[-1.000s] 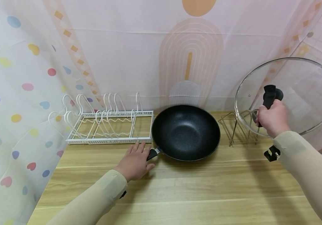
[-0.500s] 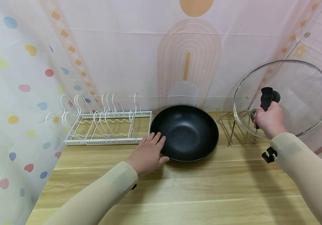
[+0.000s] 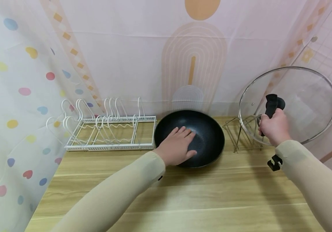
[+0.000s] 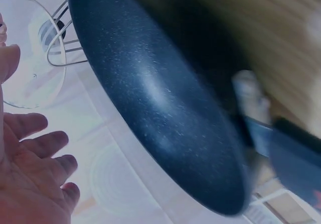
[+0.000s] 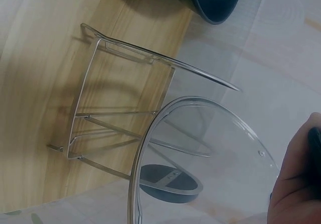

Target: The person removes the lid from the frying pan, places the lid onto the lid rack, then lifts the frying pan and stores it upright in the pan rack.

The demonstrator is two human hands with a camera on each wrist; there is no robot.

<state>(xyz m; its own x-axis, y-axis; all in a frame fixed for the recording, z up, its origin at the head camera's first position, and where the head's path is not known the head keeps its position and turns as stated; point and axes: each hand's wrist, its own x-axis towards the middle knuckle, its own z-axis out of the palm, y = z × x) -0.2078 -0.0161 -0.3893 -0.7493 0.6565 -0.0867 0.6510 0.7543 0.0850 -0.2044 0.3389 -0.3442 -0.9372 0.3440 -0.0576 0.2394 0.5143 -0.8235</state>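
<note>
In the head view, a black wok [image 3: 206,135] with a speckled inside sits mid-table. My left hand [image 3: 177,146] is held over it, palm down, fingers spread and holding nothing. The left wrist view shows those fingers [image 4: 42,143] apart from the wok's inner surface, and the wok's handle [image 4: 296,153], which my left arm hides in the head view. At the right, my right hand [image 3: 276,127] grips the black handle [image 3: 271,104] of a large glass lid [image 3: 308,93]. The lid stands tilted upright beside a wire rack [image 3: 237,135], its metal rim overlapping the rack in the right wrist view.
A white rack [image 3: 111,147] with several upright loops stands left of the wok. A small dark cup [image 5: 170,181] shows through the lid at the wire rack. Patterned curtains [image 3: 125,64] close off the back and sides of the wooden table [image 3: 198,203].
My left hand has left the wok's handle and moved right, over the wok's bowl. My right hand and the lid are slightly lower, the grip on the lid's handle unchanged.
</note>
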